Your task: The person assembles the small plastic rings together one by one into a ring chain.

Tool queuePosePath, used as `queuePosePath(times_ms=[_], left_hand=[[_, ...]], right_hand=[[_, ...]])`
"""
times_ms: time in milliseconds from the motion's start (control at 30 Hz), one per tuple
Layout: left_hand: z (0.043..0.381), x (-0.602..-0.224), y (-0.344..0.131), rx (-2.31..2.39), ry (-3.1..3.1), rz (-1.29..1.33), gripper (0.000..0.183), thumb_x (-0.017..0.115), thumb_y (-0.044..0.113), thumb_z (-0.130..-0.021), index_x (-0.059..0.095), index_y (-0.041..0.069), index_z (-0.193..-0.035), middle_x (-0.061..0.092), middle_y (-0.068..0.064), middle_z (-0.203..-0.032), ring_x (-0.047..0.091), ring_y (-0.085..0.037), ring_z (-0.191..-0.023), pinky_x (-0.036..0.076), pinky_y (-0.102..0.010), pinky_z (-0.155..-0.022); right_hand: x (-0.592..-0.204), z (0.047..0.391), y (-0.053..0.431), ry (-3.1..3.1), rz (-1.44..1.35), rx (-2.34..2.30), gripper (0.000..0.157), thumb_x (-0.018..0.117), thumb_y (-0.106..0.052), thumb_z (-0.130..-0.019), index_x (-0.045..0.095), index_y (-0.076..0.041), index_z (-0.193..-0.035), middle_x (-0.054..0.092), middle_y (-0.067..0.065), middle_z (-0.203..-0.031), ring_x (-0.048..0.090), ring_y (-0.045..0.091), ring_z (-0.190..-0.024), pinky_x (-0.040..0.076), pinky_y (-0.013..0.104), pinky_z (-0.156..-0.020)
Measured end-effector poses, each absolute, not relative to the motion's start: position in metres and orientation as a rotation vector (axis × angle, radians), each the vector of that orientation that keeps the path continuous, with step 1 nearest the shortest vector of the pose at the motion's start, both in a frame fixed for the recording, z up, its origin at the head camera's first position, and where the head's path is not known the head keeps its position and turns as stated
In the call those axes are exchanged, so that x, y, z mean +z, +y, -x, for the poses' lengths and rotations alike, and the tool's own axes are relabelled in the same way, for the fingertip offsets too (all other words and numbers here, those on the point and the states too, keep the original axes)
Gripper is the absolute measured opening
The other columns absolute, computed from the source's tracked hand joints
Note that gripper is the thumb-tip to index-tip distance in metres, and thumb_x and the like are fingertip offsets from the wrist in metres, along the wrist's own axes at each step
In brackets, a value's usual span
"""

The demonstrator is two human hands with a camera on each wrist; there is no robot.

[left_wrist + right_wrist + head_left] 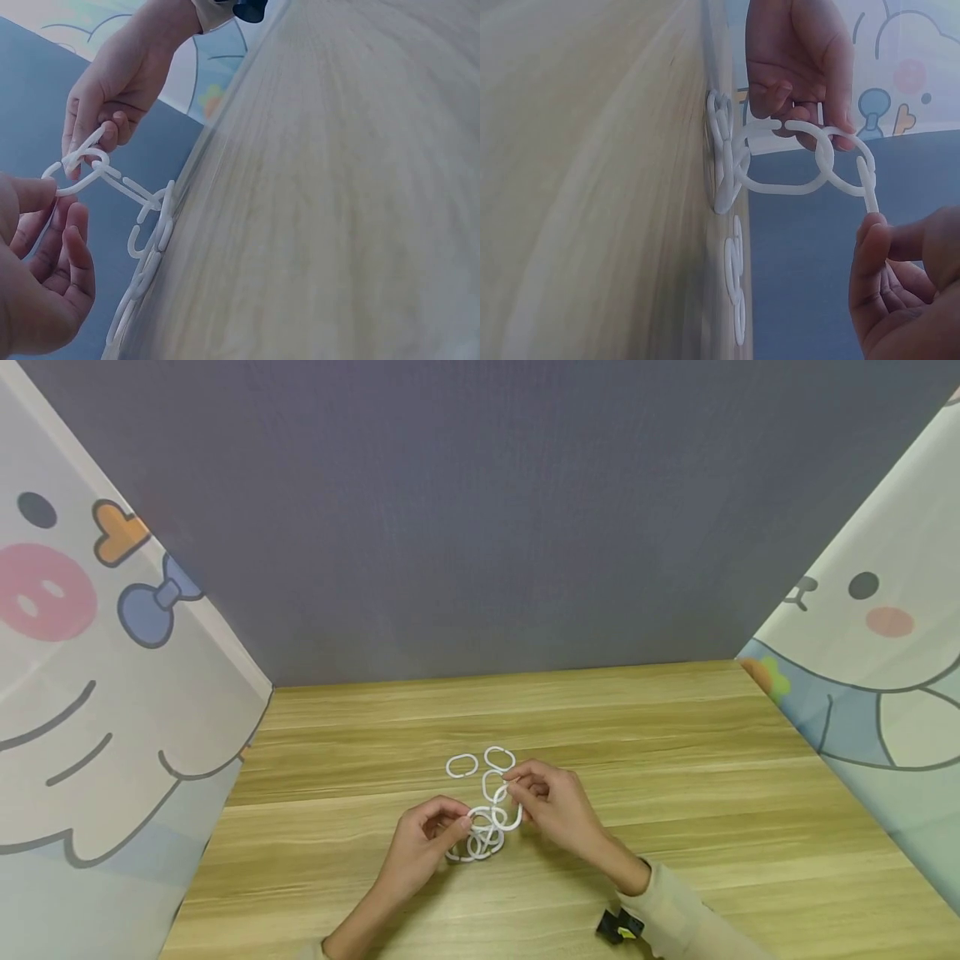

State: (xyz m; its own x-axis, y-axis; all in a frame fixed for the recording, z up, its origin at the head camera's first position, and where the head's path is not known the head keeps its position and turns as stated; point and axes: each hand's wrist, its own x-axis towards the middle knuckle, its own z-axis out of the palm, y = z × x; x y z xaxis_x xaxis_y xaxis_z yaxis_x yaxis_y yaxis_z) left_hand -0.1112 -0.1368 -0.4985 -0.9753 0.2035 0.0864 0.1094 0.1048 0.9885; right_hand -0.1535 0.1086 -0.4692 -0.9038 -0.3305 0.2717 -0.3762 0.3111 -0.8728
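White plastic chain links are in both hands, above the wooden table. My left hand (426, 839) pinches one oval link (871, 161) between thumb and index finger. My right hand (558, 806) pinches another link (869, 191), which passes through the left hand's link. From that left-hand link a further joined link (780, 190) runs down to a heap of linked rings (480, 853) on the table. The links have a small gap in one side. In the head view, the fingers partly cover both held links.
Beyond the hands lie loose white links: one (448, 767) on the left, another (486, 758) at the back right, and a third (484, 787) near my right fingertips. A small black device (620, 927) sits by the right cuff. A grey panel (480, 527) stands behind the wooden table (337, 727).
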Motion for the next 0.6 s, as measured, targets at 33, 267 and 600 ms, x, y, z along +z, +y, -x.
queuePosePath(times_ms=[33, 267, 600], left_hand=[[0.111, -0.498, -0.137, 2.032, 2.278, -0.319, 0.016, 0.079, 0.007, -0.102, 0.077, -0.005, -0.111, 0.076, -0.014, -0.100, 0.069, -0.011, -0.088, 0.056, -0.022, -0.076], [0.111, -0.497, -0.137, 2.049, 2.269, -0.314, 0.015, 0.078, 0.007, -0.103, 0.076, -0.005, -0.112, 0.076, -0.015, -0.099, 0.070, -0.012, -0.087, 0.057, -0.022, -0.076], [0.111, -0.496, -0.137, 1.904, 2.357, -0.339, 0.011, 0.080, 0.013, -0.103, 0.077, 0.005, -0.110, 0.074, -0.004, -0.097, 0.066, -0.011, -0.086, 0.055, -0.023, -0.074]], right_hand=[[-0.469, 0.154, 0.109, -2.507, -0.681, 1.672, 0.012, 0.074, 0.007, -0.102, 0.078, 0.006, -0.113, 0.075, 0.018, -0.082, 0.066, 0.025, -0.057, 0.050, 0.023, -0.048], [-0.472, 0.156, 0.114, -2.466, -0.643, 1.737, 0.013, 0.071, 0.010, -0.102, 0.079, 0.008, -0.112, 0.074, 0.023, -0.082, 0.067, 0.012, -0.058, 0.057, 0.027, -0.050], [-0.464, 0.159, 0.124, -2.358, -0.475, 2.346, 0.027, 0.065, 0.000, -0.108, 0.062, 0.024, -0.121, 0.074, 0.017, -0.091, 0.070, 0.012, -0.069, 0.060, 0.023, -0.061]])
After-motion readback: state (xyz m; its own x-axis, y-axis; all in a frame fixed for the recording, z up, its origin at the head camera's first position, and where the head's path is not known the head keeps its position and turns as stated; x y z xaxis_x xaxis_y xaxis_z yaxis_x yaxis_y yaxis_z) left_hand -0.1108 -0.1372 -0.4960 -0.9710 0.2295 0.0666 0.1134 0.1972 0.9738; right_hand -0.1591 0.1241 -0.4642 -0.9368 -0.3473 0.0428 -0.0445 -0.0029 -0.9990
